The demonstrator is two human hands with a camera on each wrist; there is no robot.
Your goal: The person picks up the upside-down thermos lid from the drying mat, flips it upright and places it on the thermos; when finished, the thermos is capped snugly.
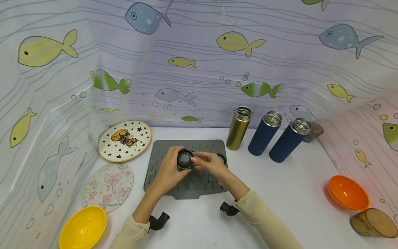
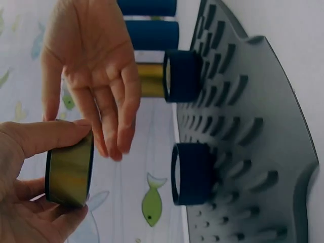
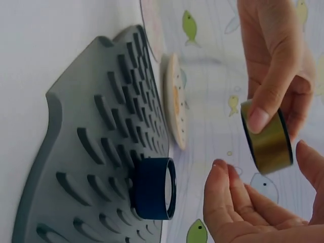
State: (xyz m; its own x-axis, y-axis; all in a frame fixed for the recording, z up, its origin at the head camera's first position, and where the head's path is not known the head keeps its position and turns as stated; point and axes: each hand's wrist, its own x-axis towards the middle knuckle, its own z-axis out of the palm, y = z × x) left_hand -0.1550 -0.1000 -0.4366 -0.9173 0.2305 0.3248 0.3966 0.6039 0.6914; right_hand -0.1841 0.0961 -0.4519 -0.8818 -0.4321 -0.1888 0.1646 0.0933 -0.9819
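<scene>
A cloth printed with fishes (image 1: pixel 211 110) makes the background, and before it stands a white worktop (image 1: pixel 199 221) with a grey mat (image 1: pixel 199 188) near its middle. Above this mat, lifted off it, is the gold lid (image 1: pixel 185 159), which has dark edges and shows its round dark inner side to the head camera. The grip of the left hand (image 1: pixel 169 167) is grasping it, thumb on one side and fingers on the other. The right hand (image 1: pixel 211 164) is released, with fingers extended close beside the lid; whether a fingertip touches its edge, I cannot tell with certainty.

In my judgement, the step in hand is the handling of this lid in the air, and the next move calls for a steady left hold while the right fingers come exactly to its rim.

On the mat, under the hands, stand two blue lids, the first (image 2: pixel 183 76) and the second (image 2: pixel 192 174), apart from each other. To the right of the mat and behind are a gold bottle (image 1: pixel 237 131) and two blue bottles (image 1: pixel 264 136), all upright and without lids. To the left of the mat lies a starred plate (image 1: pixel 140 143); farther to its right is an orange bowl (image 1: pixel 348 192).
</scene>
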